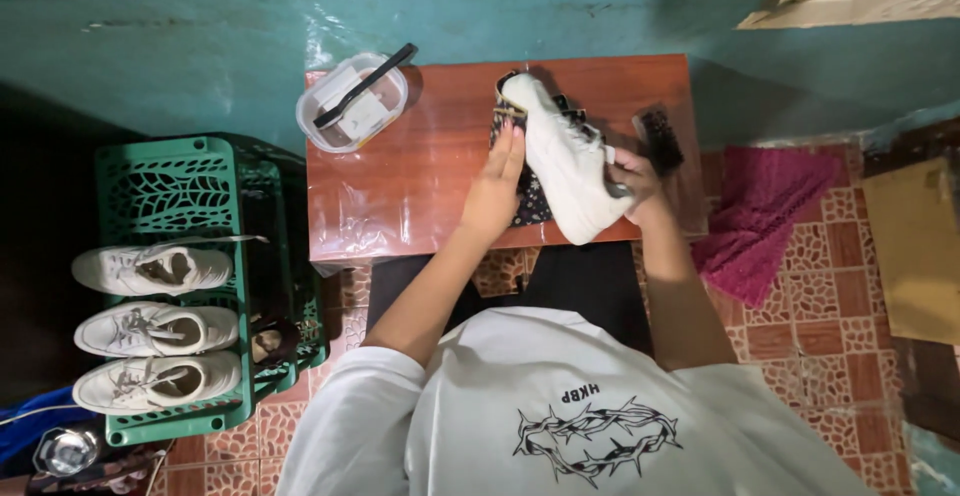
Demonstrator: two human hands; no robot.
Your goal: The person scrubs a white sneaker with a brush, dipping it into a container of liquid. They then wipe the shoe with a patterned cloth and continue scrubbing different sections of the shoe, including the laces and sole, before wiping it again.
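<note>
- A white shoe [570,166] lies on a dark patterned cloth [525,201] on the small reddish table [400,196], its long axis running from the far side of the table toward the person, slightly rightward.
- The left hand [495,191] rests flat against the shoe's left side, fingers together and extended.
- The right hand [635,178] touches the shoe's right side, fingers clamped on a dark brush [660,138].
- Both hands flank the shoe about equally.
- Farther left: a plastic container [352,106] with a black toothbrush [366,86], and a green crate [180,196] bearing three white shoes [155,328].
</note>
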